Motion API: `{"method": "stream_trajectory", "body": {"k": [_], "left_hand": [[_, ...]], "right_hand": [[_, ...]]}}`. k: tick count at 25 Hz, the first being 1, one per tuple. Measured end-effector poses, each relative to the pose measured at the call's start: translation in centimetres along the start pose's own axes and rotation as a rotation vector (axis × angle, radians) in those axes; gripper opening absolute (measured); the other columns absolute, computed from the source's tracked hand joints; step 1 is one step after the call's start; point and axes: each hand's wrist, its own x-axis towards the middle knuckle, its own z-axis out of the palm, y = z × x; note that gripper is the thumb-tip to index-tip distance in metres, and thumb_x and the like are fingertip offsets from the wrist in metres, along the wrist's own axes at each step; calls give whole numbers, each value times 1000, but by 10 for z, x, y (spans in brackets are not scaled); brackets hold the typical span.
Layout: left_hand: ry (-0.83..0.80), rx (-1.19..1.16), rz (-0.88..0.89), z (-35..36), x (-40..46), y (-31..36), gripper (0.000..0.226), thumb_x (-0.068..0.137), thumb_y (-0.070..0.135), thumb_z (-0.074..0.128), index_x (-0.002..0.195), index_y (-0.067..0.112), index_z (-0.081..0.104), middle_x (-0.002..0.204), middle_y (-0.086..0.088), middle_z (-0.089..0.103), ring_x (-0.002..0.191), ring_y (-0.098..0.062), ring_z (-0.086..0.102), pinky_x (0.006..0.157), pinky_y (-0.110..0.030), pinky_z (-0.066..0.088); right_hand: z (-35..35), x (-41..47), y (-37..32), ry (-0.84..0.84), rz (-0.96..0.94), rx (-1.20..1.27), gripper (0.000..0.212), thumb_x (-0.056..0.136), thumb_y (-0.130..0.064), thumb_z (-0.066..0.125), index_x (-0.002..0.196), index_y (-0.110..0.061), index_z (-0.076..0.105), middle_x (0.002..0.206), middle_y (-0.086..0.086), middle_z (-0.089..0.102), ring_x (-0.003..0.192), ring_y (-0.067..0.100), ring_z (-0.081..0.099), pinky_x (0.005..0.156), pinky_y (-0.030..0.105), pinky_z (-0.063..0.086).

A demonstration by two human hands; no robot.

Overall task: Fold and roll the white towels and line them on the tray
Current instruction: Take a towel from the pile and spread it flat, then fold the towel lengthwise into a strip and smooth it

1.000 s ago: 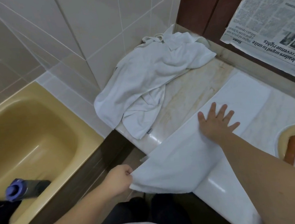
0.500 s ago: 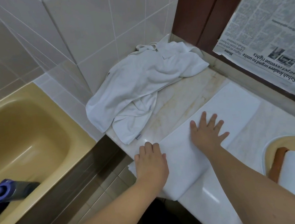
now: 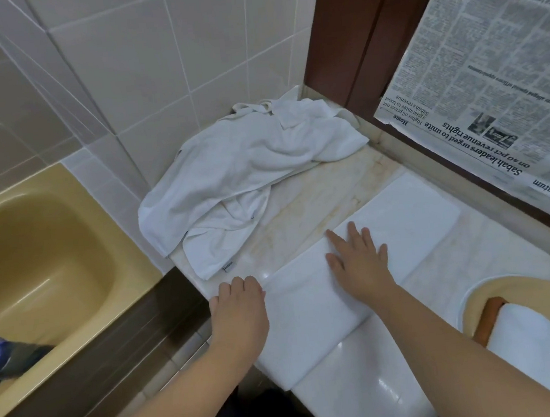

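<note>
On marble counter (image 3: 349, 195), smooth folded white towel (image 3: 410, 216) under both flat, open hands (image 3: 359, 260).

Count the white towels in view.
3 at least: flat folded white towel under both hands on the marble counter; crumpled white towel heap in the corner, maybe several; rolled white towel at right, cropped.

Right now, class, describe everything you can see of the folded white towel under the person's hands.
The folded towel is plain white, soft terry-looking cloth, lying flat as a long strip diagonally across the marble counter. Its near end overhangs the counter's front edge. The right hand presses flat on its middle; the left hand rests at its left edge. It lies apart from the crumpled towels.
</note>
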Motion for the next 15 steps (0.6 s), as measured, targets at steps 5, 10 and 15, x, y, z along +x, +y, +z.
{"method": "stream_trajectory", "body": {"k": [5,10,15], "left_hand": [[-207,-41,-123,-11,2,-5,38,102,64,41,115,31,53,109,10,54,105,-17,48,82,-35,38],[-452,-361,-177,-21,17,-24,35,99,66,45,110,35,57,103,17,54,108,-15,49,91,-36,40],[-487,-564,-207,-15,18,-39,22,96,56,54,89,36,59,92,6,66,88,-14,63,86,-38,57]], "right_hand": [[-11,9,-13,118,-230,-40,38,99,-30,50,137,-39,54,170,5,19,157,35,11,123,62,13],[-33,20,-18,-24,-341,25,28,95,-28,59,122,-29,63,150,2,43,142,25,35,110,42,37],[-43,29,-17,-41,-375,44,8,97,-31,66,101,-25,68,120,-9,50,115,17,45,96,39,46]]}}
